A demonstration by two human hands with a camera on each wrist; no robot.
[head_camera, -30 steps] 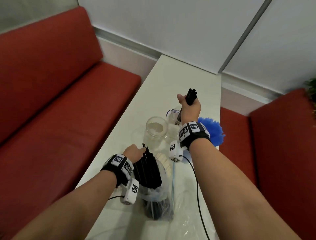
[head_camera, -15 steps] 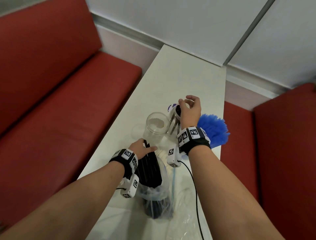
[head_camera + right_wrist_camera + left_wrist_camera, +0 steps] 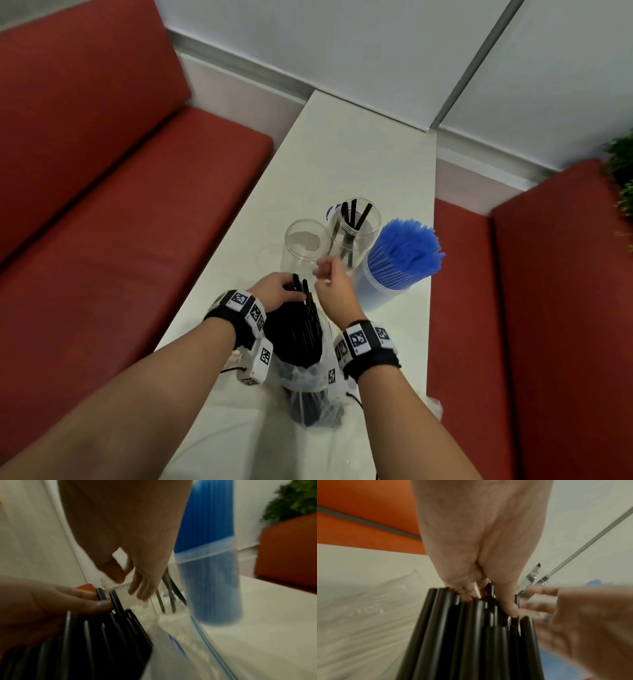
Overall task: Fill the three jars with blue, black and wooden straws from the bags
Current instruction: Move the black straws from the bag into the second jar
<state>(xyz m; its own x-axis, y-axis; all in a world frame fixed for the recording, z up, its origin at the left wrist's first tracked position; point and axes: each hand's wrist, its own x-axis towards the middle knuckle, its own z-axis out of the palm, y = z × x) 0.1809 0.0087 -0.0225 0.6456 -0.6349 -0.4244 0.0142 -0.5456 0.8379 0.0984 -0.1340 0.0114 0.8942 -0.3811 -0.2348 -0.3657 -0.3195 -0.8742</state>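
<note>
Glossy black plastic straws (image 3: 298, 329) fan from a clear plastic bag (image 3: 310, 383) just before the empty clear jar (image 3: 303, 245); left hand (image 3: 274, 291) pinches their tips; right hand (image 3: 334, 286) hovers beside, fingers loose, holding nothing.

Black straws (image 3: 298, 329): fanned bundle sticking out of clear plastic bag (image 3: 310, 394), table near edge at 6 o'clock. Empty clear jar (image 3: 303, 245) centre. Second jar (image 3: 354, 226) at its 2 o'clock, few black straws leaning inside. Third jar (image 3: 387, 274) at 3 o'clock, packed with upright blue straws (image 3: 407, 250).
</note>
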